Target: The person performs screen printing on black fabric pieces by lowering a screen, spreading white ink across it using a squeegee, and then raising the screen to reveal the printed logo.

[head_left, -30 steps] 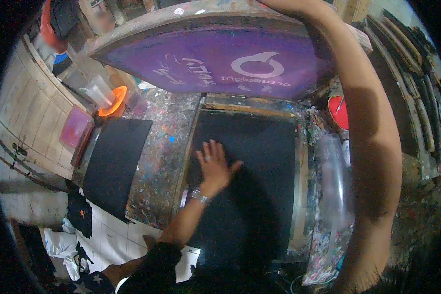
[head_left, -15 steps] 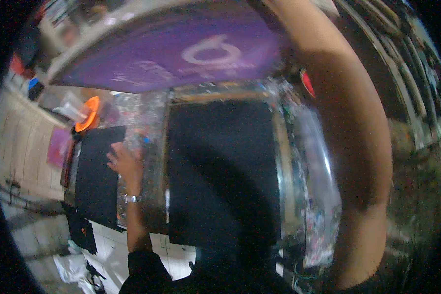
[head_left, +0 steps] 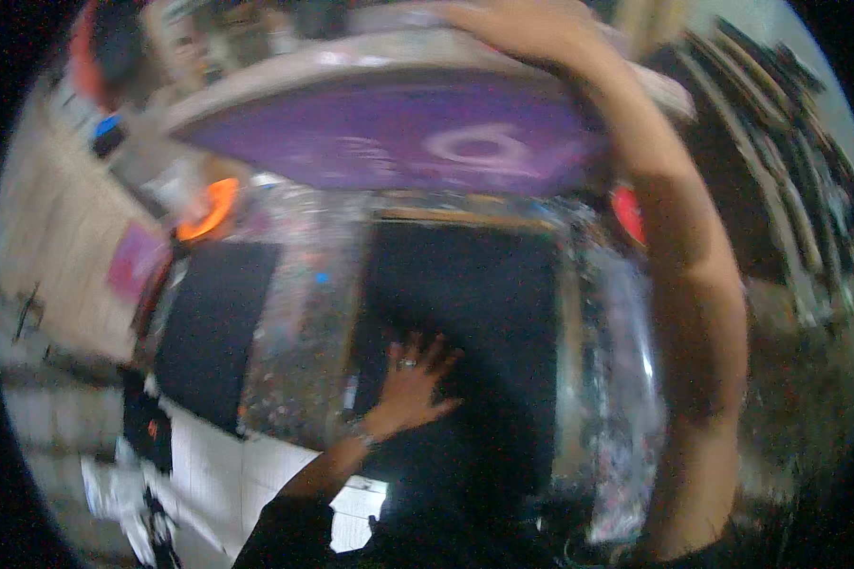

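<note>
A black fabric panel (head_left: 503, 303) lies flat on the board in front of me. Over its lower left part my left hand (head_left: 413, 384) is open, palm down with fingers spread, on or just above the cloth. A ring and a wristwatch show on that arm. My right arm reaches far forward, and my right hand (head_left: 531, 28) grips the top edge of a raised screen printing frame (head_left: 370, 57). The frame's purple mesh (head_left: 304, 128), with a pale ring-shaped design, faces me at a tilt. The fingertips of the right hand are partly blurred.
A second black panel (head_left: 218, 327) lies on the left of the stained worktable (head_left: 294, 351). Beyond it are an orange round object (head_left: 211, 211) and a purple sheet (head_left: 135, 261). A red object (head_left: 626, 216) sits by my right arm. Long bars (head_left: 769, 142) lean at the far right.
My left hand has moved right, from the left panel to the middle one. The frame appears tilted further up, and my right hand has come into view on its edge.
</note>
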The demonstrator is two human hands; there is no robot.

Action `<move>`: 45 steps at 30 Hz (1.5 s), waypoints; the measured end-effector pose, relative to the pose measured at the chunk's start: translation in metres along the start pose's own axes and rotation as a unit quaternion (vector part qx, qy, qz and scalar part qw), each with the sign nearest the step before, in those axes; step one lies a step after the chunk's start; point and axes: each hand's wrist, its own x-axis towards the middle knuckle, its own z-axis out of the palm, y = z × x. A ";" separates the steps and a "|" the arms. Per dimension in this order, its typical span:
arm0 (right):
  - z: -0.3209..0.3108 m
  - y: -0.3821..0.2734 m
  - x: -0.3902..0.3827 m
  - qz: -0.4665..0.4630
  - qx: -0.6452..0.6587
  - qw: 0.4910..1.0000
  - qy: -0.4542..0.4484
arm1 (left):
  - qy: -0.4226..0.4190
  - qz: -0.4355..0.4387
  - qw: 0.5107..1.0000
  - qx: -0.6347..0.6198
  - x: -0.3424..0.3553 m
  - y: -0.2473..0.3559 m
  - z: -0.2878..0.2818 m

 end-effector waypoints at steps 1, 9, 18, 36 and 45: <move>0.002 -0.004 -0.002 -0.027 -0.005 1.000 -0.006 | -0.041 -0.020 0.999 0.014 0.001 0.002 0.003; 0.012 -0.010 -0.156 0.063 -0.106 0.992 0.021 | 0.235 0.018 0.837 -0.494 0.026 0.059 -0.090; 0.129 -0.034 -0.239 -0.018 0.056 0.953 -0.297 | 0.119 -0.311 0.446 -0.830 -0.066 0.026 -0.094; 0.267 0.043 0.003 -0.126 -0.030 0.978 -0.165 | -0.013 -0.397 0.595 -0.699 -0.050 -0.029 -0.143; 0.189 -0.021 -0.186 -0.242 0.048 0.956 -0.156 | -0.044 -0.391 0.581 -0.713 -0.056 -0.013 -0.144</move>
